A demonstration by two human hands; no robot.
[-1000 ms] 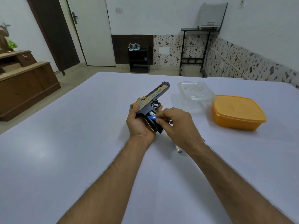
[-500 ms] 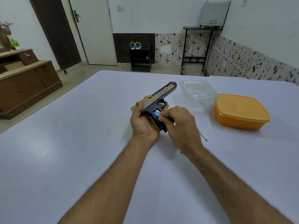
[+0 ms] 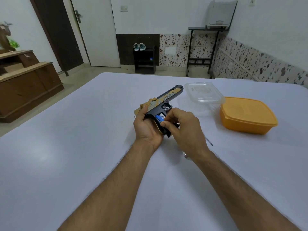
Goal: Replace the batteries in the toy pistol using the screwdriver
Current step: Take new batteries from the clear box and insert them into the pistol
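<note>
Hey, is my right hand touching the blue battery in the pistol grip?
Touching. The head view shows the right hand's thumb and fingertips on the blue battery in the toy pistol.

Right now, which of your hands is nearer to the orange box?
Right. The right hand pinches the battery beside the orange box; the left hand grips the pistol farther away.

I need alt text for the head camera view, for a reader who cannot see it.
Over a white table, the left hand holds a black and gold toy pistol while the right hand pinches a blue battery at its open grip. A clear container and an orange lidded box stand to the right.
</note>
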